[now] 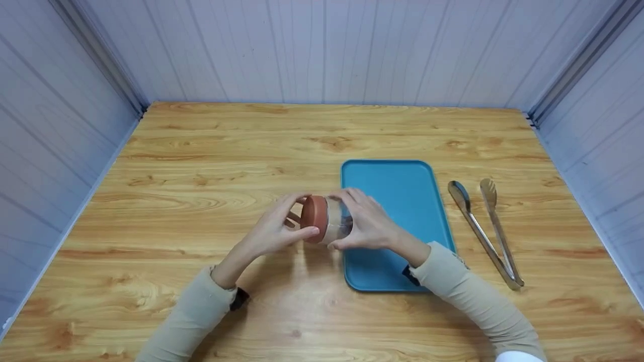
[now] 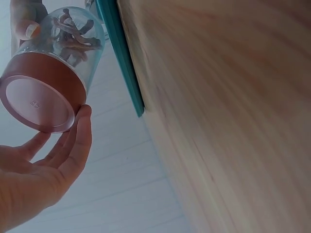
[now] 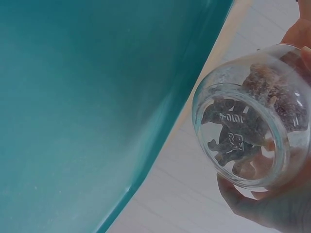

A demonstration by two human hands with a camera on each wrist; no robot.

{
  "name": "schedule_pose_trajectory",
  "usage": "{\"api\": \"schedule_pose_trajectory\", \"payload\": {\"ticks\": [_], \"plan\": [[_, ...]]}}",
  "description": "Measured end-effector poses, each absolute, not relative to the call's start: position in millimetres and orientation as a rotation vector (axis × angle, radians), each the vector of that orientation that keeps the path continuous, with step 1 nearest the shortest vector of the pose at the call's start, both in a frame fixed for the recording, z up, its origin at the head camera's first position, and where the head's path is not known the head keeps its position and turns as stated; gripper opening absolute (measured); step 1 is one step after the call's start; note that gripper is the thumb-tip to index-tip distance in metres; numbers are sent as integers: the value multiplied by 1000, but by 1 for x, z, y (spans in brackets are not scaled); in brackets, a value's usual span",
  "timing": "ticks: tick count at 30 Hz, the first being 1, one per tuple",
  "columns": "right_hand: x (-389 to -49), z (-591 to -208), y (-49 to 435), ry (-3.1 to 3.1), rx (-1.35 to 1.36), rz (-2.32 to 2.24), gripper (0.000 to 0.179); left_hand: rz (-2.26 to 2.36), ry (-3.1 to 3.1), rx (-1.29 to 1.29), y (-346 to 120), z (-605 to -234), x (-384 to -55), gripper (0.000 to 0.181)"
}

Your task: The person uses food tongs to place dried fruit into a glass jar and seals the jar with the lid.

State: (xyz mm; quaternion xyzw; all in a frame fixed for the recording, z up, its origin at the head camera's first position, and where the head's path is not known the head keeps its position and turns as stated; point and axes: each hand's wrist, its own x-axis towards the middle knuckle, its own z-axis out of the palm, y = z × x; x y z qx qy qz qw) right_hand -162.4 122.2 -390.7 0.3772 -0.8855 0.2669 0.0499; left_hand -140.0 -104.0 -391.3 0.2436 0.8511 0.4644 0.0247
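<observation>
A clear jar [image 1: 333, 221] with a reddish-brown lid [image 1: 314, 219] is held on its side above the table, lid toward the left. My left hand [image 1: 271, 229] grips the lid, thumb on the near side and fingers on the far side. Around the clear body curls my right hand [image 1: 370, 221]. Brown, twisted dried pieces [image 2: 75, 41] lie inside the jar; their exact kind cannot be told. In the right wrist view the jar's round base [image 3: 238, 138] faces the camera, with raised markings. The lid sits on the jar's mouth.
A blue rectangular tray [image 1: 397, 276] lies on the wooden table [image 1: 226, 151], partly beneath my right hand and forearm. Right of it lie metal tongs [image 1: 495, 241], arms spread. Pale panelled walls [image 1: 322, 50] bound the table at the back and sides.
</observation>
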Motion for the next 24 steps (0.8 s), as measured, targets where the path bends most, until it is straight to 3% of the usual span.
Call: {"api": "schedule_pose_trajectory", "payload": {"ticks": [11,19,24], "plan": [[-162,-391,121,-2685,1175,847,85,1330,2723,903,-108,-394,-141,73],[-163,-393,122,-2655,1197,859,86,1295,2783,1167,-111,-397,-144,73],[-163,-393,122,-2660,1195,862,86,1315,2765,1098,-110,-396,-143,72]]}}
